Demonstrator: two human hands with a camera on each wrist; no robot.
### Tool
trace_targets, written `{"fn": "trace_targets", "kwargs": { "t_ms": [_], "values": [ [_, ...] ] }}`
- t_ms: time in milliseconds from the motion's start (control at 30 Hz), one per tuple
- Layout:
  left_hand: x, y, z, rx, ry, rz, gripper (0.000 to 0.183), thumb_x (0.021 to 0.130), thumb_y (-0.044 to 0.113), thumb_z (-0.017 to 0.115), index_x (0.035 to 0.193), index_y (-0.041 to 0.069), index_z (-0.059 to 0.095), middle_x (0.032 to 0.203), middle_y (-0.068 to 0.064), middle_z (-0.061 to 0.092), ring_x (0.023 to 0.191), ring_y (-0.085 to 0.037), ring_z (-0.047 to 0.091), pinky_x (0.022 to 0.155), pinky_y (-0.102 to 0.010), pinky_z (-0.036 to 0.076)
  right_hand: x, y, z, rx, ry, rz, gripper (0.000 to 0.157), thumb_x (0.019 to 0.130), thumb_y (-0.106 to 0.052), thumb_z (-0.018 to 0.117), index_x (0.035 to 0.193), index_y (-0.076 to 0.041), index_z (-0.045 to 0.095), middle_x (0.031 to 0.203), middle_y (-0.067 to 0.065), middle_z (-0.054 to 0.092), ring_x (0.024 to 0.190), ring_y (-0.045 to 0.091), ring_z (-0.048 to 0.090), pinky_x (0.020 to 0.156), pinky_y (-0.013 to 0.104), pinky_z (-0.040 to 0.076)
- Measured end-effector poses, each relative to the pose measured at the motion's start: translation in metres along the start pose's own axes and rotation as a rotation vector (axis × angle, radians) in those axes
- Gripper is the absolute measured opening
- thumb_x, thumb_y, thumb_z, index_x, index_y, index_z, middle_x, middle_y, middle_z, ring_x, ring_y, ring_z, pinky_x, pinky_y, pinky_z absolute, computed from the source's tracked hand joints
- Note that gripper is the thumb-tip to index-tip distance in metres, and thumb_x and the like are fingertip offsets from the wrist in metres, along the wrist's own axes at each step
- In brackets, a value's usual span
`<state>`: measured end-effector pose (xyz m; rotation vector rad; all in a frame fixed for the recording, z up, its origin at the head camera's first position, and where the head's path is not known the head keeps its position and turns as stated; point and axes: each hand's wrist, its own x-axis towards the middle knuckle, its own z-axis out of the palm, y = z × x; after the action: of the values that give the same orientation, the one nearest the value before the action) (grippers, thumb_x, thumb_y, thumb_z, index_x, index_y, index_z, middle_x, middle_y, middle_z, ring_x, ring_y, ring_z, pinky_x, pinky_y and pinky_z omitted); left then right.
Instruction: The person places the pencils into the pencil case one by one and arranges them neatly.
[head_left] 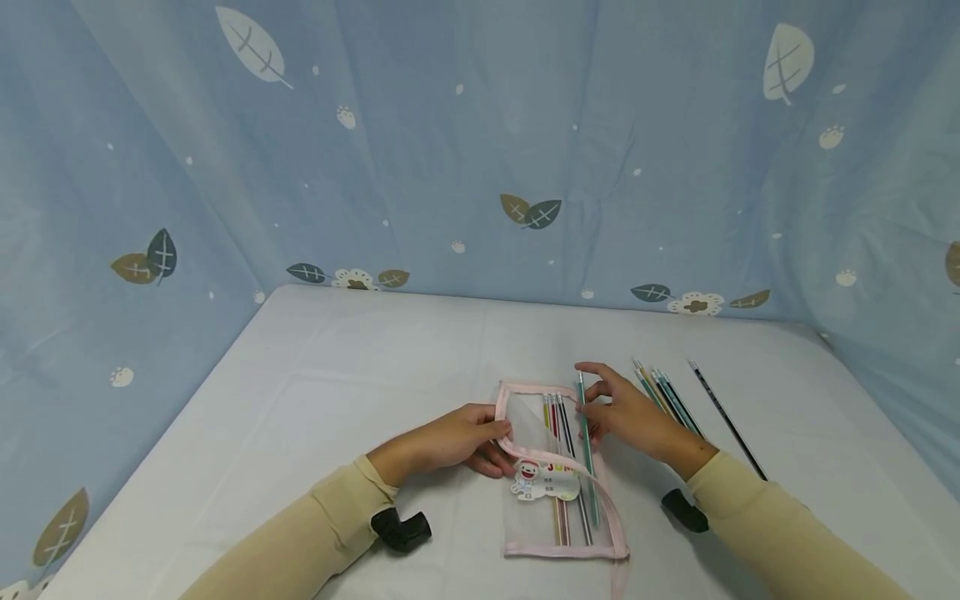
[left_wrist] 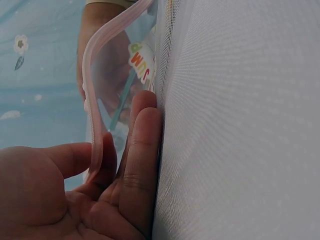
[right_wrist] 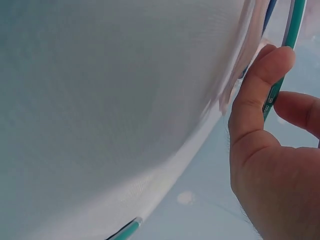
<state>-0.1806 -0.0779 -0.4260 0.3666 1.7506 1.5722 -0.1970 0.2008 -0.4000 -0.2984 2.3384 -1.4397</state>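
Observation:
A clear pencil pouch (head_left: 562, 551) with pink edging and a zip lies on the table with its flap lifted. My left hand (head_left: 465, 437) pinches the pink edge between thumb and finger; in the left wrist view the other fingers lie stretched below it. My right hand (head_left: 626, 412) holds a green pencil (head_left: 586, 442) near its upper end, its lower part reaching into the pouch. Several striped pencils (head_left: 557, 417) lie side by side inside. A cartoon label (head_left: 543, 482) with bright letters sits on the pouch front. The right wrist view shows thumb and finger on the green pencil (right_wrist: 296, 22).
Several loose pencils (head_left: 667, 396) lie in a bunch behind my right wrist. One dark pencil (head_left: 726, 417) lies apart, farther right. A blue leaf-patterned curtain (head_left: 450, 150) stands behind the white table (head_left: 375, 350). A pink strap (head_left: 620, 579) hangs from the pouch's near right corner.

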Motion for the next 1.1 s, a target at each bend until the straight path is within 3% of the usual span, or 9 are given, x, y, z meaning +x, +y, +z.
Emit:
{"fn": "trace_targets", "kwargs": {
  "t_ms": [300, 533, 1100],
  "values": [
    [0.000, 0.000, 0.000, 0.004, 0.000, 0.006, 0.031, 0.109, 0.023, 0.044, 0.122, -0.002, 0.055, 0.106, -0.016, 0.073, 0.090, -0.020, 0.073, 0.077, -0.029, 0.063, 0.002, 0.005, 0.002, 0.029, -0.047, -0.002, 0.067, 0.099, -0.005, 0.056, 0.156, -0.006, 0.021, 0.115, 0.024, 0.049, 0.067, 0.026, 0.065, 0.064, 0.040, 0.061],
    [0.000, -0.001, 0.000, 0.007, 0.002, 0.003, 0.030, 0.109, 0.022, 0.043, 0.122, -0.002, 0.056, 0.104, -0.016, 0.073, 0.088, -0.019, 0.073, 0.076, -0.029, 0.063, 0.003, 0.004, 0.005, -0.033, -0.081, 0.018, 0.066, 0.097, -0.006, 0.060, 0.154, -0.004, 0.027, 0.108, 0.020, 0.054, 0.066, 0.023, 0.065, 0.062, 0.037, 0.061],
    [0.002, -0.003, -0.001, -0.001, 0.005, 0.008, 0.029, 0.109, 0.021, 0.042, 0.119, -0.002, 0.055, 0.105, -0.017, 0.074, 0.086, -0.017, 0.073, 0.074, -0.026, 0.063, 0.005, 0.000, 0.014, -0.213, -0.021, -0.019, 0.059, 0.089, -0.006, 0.070, 0.143, -0.001, 0.046, 0.100, 0.012, 0.058, 0.076, 0.018, 0.061, 0.059, 0.026, 0.051]
  ]
}}
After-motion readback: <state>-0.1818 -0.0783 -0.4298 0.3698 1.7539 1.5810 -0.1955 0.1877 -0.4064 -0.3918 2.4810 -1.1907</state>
